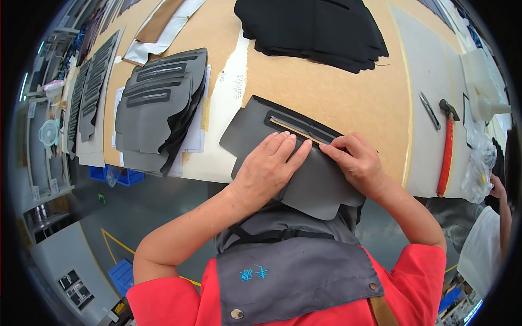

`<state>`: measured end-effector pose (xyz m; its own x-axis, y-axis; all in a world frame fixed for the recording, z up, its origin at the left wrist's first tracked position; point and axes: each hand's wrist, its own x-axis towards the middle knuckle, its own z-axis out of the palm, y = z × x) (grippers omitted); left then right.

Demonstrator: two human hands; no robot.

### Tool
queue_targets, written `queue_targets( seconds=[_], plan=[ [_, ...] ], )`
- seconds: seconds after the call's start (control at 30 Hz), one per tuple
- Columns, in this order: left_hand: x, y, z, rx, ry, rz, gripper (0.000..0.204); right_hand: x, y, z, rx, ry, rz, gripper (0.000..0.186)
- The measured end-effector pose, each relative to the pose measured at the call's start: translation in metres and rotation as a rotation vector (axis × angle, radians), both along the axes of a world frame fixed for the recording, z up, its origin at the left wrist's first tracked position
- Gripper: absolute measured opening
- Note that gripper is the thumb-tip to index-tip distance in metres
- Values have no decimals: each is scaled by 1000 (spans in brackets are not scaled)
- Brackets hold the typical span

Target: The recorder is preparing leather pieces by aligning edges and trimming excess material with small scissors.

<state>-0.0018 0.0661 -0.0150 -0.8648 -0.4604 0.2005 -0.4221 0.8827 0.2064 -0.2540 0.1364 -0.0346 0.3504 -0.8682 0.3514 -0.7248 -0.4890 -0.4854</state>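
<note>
One grey slotted panel overhangs the table's near edge, its long axis and single slot slanting from upper left to lower right. The left hand's fingers lie together beside the slot; the right hand's thumb and forefinger pinch its edge.

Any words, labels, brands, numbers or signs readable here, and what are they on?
Grey apron bib: light-blue embroidered characters; clear, but I won't copy them.
Pale table strip: faint handwriting, too small to read.
White shelf tags, far left: too small to read.
Grey slotted panel: no writing visible.
</note>
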Motion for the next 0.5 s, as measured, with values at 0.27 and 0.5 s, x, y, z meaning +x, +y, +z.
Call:
queue_targets(
  seconds=[0.27, 0.5],
  plan=[
    [-3, 4, 0, -8, -20, 35, 55, 4, 0, 6, -155, 179, 70, 39],
    [1, -8, 4, -61, -37, 7, 54, 7, 0, -2, -22, -72, -68, 40]
  ],
)
